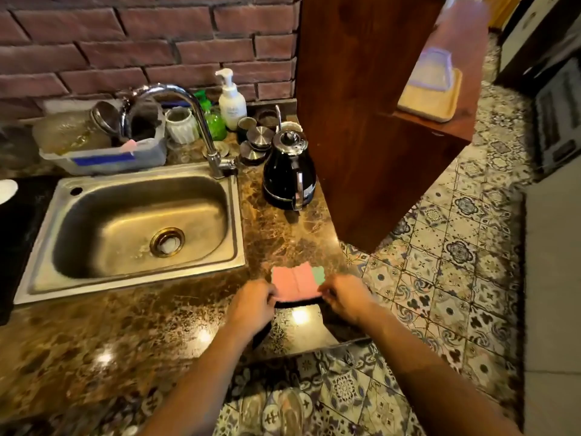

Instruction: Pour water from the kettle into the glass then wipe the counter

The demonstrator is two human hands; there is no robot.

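Observation:
A pink cloth (295,283) with a green patch lies flat on the brown marble counter (176,325), near its right front corner. My left hand (253,302) pinches the cloth's near left edge. My right hand (341,298) pinches its near right edge. The black kettle (289,176) with a chrome lid stands upright on its base farther back, to the right of the sink. A clear glass (290,410) shows blurred at the bottom of the view, below the counter edge; I cannot tell whether it holds water.
A steel sink (135,228) with a tall chrome tap (201,121) fills the left. Behind it stand a plastic tub of dishes (103,149), a soap pump bottle (232,102), cups and steel lids. A wooden cabinet panel (361,105) rises right of the kettle. Patterned floor tiles (440,278) lie beyond.

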